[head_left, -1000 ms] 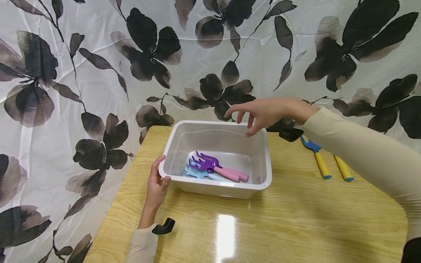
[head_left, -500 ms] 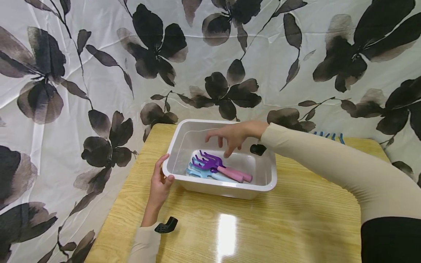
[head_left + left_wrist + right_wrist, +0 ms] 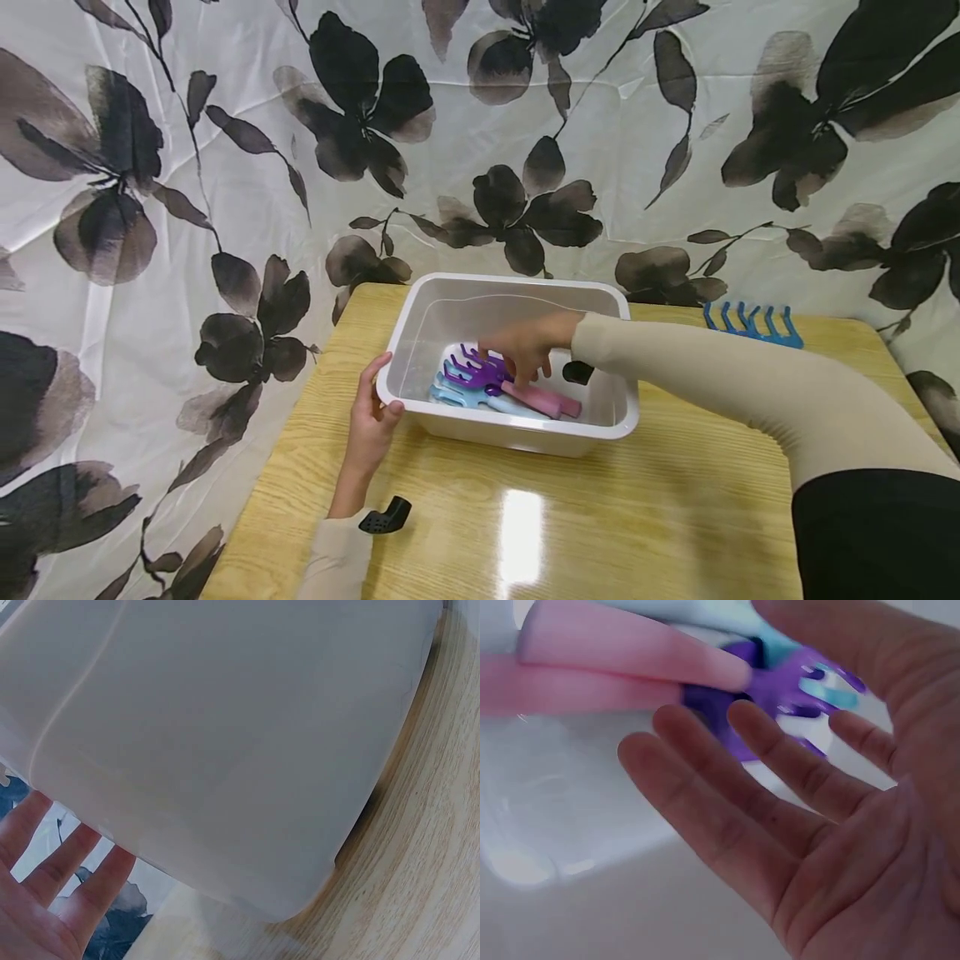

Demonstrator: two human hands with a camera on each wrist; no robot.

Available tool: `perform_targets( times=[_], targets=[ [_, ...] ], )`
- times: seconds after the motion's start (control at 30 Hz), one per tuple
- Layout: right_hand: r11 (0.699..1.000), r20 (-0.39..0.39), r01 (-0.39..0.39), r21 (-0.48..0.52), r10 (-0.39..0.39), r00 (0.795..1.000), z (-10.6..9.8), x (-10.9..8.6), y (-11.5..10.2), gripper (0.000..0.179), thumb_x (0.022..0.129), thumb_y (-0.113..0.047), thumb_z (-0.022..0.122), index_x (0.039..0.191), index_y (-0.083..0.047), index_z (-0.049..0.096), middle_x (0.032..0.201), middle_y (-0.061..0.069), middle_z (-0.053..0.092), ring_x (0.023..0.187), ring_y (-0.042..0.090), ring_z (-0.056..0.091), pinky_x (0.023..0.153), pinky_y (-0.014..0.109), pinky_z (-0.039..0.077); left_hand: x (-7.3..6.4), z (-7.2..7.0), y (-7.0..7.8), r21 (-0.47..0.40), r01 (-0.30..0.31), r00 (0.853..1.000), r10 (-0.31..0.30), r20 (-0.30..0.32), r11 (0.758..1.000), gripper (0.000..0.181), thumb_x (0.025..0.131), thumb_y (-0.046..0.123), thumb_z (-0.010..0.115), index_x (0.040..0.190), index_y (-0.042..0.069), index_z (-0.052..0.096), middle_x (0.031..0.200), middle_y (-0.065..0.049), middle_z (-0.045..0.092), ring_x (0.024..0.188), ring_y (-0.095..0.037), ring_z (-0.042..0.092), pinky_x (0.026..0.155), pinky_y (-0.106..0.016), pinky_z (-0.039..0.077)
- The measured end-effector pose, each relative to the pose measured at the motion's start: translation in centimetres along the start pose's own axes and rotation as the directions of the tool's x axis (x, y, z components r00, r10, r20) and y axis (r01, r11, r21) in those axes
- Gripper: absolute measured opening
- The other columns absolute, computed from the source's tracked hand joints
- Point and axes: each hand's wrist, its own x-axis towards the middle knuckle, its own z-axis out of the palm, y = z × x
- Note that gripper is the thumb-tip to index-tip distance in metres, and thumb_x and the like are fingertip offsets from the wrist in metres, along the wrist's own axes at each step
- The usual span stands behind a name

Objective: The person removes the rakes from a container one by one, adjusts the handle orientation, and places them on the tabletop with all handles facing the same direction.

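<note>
The purple-headed tools with pink handles [image 3: 540, 402] lie inside the white bin [image 3: 495, 433], overlapping a light-blue tool [image 3: 457, 396] whose handle they partly cover. The right hand [image 3: 525, 340] reaches into the bin over them, fingers spread, nothing between them; it hides part of the purple heads, and I cannot tell whether any fingertip touches. The right wrist view is blurred and cuts off the handle ends. The left hand [image 3: 369, 429] touches the bin's left near corner, fingers fairly straight and apart against its outside, thumb at the near side. Beyond the bin's right end, blue tines [image 3: 776, 337] show above the sleeve [image 3: 690, 358], which hides whatever adjoins them.
</note>
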Motion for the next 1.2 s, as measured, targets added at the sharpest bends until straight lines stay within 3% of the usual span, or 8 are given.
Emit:
perform_targets(
  times=[0.27, 0.7, 0.97, 1.2],
  targets=[
    [0.999, -0.019, -0.051, -0.003, 0.051, 0.999, 1.9, 0.5, 0.6, 0.06, 0.086, -0.005, 0.082, 0.134, -0.016, 0.047, 0.105, 0.013, 0.061, 0.088, 0.036, 0.071, 0.072, 0.052, 0.061, 0.2, 0.1, 0.0, 0.025, 0.0, 1.0, 0.0, -0.004, 1.0, 0.082, 0.093, 0.056, 0.067, 0.154, 0.01, 0.037, 0.146, -0.022, 0.044, 0.115, -0.042, 0.051, 0.087, -0.023, 0.055],
    [0.989, -0.151, -0.083, -0.12, 0.065, 0.986, 3.3, 1.2, 0.7, 0.057, 0.083, -0.004, 0.084, 0.126, -0.017, 0.049, 0.096, 0.009, 0.058, 0.079, 0.025, 0.064, 0.062, 0.04, 0.061, 0.1, 0.4, 0.0, 0.007, -0.01, 1.0, 0.01, -0.007, 1.0, 0.08, 0.095, 0.053, 0.069, 0.154, 0.01, 0.037, 0.148, -0.023, 0.043, 0.115, -0.041, 0.051, 0.086, -0.023, 0.055],
    [0.986, -0.209, -0.066, -0.152, 0.033, 0.977, 2.9, 1.5, 0.9, 0.049, 0.081, 0.001, 0.082, 0.12, -0.012, 0.056, 0.099, 0.007, 0.059, 0.075, 0.022, 0.06, 0.062, 0.038, 0.059, 0.0, 0.4, 0.0, 0.0, 0.0, 1.0, 0.0, -0.013, 1.0, 0.08, 0.094, 0.053, 0.069, 0.154, 0.01, 0.037, 0.148, -0.023, 0.043, 0.117, -0.036, 0.052, 0.087, -0.023, 0.054],
    [0.981, -0.24, -0.021, -0.192, -0.027, 0.97, 1.8, 1.7, 1.2, 0.041, 0.083, 0.002, 0.08, 0.118, -0.013, 0.062, 0.1, 0.008, 0.063, 0.075, 0.02, 0.06, 0.055, 0.029, 0.055, 0.2, 0.3, -0.1, 0.006, -0.012, 1.0, 0.012, -0.017, 1.0, 0.08, 0.095, 0.053, 0.068, 0.154, 0.01, 0.037, 0.147, -0.024, 0.044, 0.115, -0.04, 0.051, 0.086, -0.022, 0.054]
  ],
)
